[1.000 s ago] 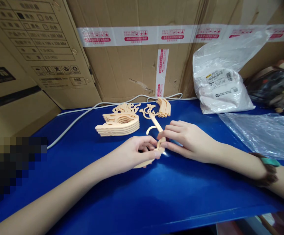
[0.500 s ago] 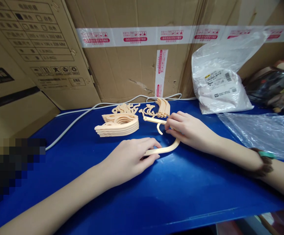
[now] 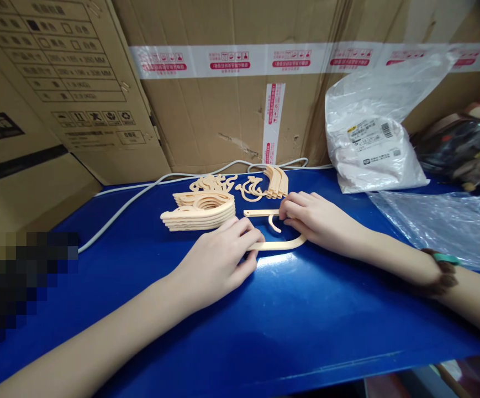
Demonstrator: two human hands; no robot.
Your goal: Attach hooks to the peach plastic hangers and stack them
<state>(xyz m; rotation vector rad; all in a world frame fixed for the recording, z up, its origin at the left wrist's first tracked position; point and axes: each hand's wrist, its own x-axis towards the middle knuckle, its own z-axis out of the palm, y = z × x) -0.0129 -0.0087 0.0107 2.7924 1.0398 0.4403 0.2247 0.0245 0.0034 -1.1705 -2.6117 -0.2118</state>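
Observation:
A beige plastic folding hanger (image 3: 281, 245) is held low over the blue table between my two hands. My left hand (image 3: 217, 262) is closed, thumb and fingers pinching the left end of its curved arm. Around the hanger's right part the fingers of my right hand (image 3: 322, 224) are wrapped, hiding the joint there. A straight bar and a small hook (image 3: 273, 224) stick out leftward from under that hand. Just beyond my left fingertips lies a stack of folded beige hangers (image 3: 200, 220).
Behind the stack are a pile of loose beige pieces (image 3: 212, 183), several hooks (image 3: 251, 189) and a group of curved arms (image 3: 277, 182). A white cable (image 3: 127, 200) runs along cardboard boxes (image 3: 223, 116). At right stand a white plastic bag (image 3: 372, 143) and clear film (image 3: 442, 221).
My left hand has shifted slightly up and left with the curved arm's end. The straight bar has tilted level and lower, so the gap between the two narrowed. My right hand has barely moved.

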